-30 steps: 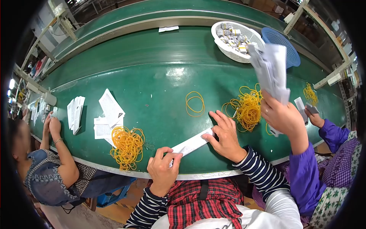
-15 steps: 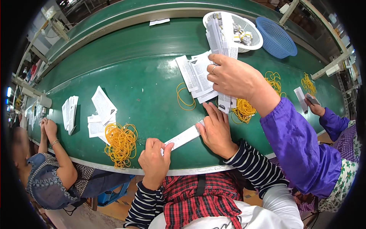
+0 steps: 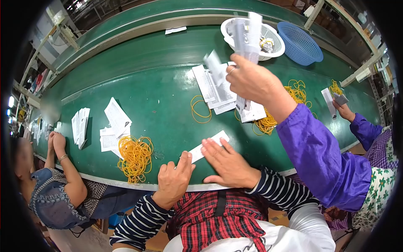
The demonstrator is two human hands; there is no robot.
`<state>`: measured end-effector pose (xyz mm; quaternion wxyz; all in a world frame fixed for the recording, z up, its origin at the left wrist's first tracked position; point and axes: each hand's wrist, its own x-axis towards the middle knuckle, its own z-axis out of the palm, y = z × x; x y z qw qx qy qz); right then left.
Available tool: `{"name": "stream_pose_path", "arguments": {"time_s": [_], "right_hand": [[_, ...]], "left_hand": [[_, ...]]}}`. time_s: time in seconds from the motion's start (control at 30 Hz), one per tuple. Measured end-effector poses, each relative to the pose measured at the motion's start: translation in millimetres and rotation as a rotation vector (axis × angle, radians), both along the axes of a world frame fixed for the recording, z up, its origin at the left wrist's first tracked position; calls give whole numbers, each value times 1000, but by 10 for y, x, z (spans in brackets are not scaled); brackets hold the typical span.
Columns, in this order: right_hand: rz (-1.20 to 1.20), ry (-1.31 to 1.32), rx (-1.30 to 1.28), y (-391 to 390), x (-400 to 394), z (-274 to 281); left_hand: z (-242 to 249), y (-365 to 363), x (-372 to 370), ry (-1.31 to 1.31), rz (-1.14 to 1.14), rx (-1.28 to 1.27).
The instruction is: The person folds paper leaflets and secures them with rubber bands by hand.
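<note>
A folded paper leaflet (image 3: 196,154), now a narrow white strip, lies slantwise on the green table in front of me. My left hand (image 3: 174,176) grips its near left end, fingers curled and pressed together. My right hand (image 3: 230,166) rests flat over the strip's middle with fingers spread; the far end shows beyond the fingertips. Beside my left hand sits a heap of yellow rubber bands (image 3: 135,157). Ahead and to the right, a co-worker's hand in a purple sleeve (image 3: 256,82) holds a blurred bunch of leaflets above a leaflet pile (image 3: 203,84).
A white basket (image 3: 277,52) with small bundles and a blue basket (image 3: 300,44) stand at the back right. More leaflets (image 3: 117,115) lie left, and more rubber bands (image 3: 266,124) lie right. Other people sit on both sides, the left one with hands (image 3: 58,143) on the table.
My right hand has gone from the strip's far end to lying flat over its middle. My left hand stays at the near end. The co-worker's leaflets have moved, with some sheets apart from the bunch.
</note>
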<state>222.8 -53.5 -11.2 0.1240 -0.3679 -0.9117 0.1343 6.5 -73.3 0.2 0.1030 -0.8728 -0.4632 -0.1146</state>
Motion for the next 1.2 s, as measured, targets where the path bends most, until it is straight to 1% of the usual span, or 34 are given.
{"name": "stream_pose_path", "arguments": {"time_s": [0.17,0.23,0.33,0.37,0.43,0.53,0.63,0.67,0.77,0.8,0.9,0.97,1.03,1.1,1.13,1.17,1.2], "right_hand": [[-121,-117,72,35,303,47],[-128,-115,111,36,303,56],[-147,-118,150,57,240,69],[-149,-82,204,71,213,55],[-141,-112,279,104,124,134],[-37,-243,471,264,65,130],[42,-392,310,388,48,233],[54,-393,422,417,51,205],[73,-138,546,542,111,104],[45,-16,479,552,141,137],[-97,195,307,618,244,215],[-121,371,209,671,294,321],[-288,725,-138,675,270,399],[-393,1182,-609,670,198,467],[-406,1189,-733,653,154,413],[-373,1119,-869,585,109,396],[-284,1104,-964,525,36,316]], "left_hand": [[87,54,-61,198,-120,61],[107,118,33,301,-137,93],[204,150,210,455,-110,31],[273,180,251,406,-143,-70],[227,229,293,342,-155,-74],[141,380,308,250,-186,-96],[111,482,320,200,-199,-83],[85,510,316,180,-210,-82],[44,567,245,115,-185,-35],[52,582,212,91,-173,-13],[52,616,3,-247,-77,-133],[123,557,-107,-378,26,-376],[135,506,-128,-652,88,-669],[183,413,-42,-994,215,-947],[189,367,-22,-1163,297,-1081],[175,336,18,-1207,291,-1093],[151,305,77,-1253,286,-1107]]}}
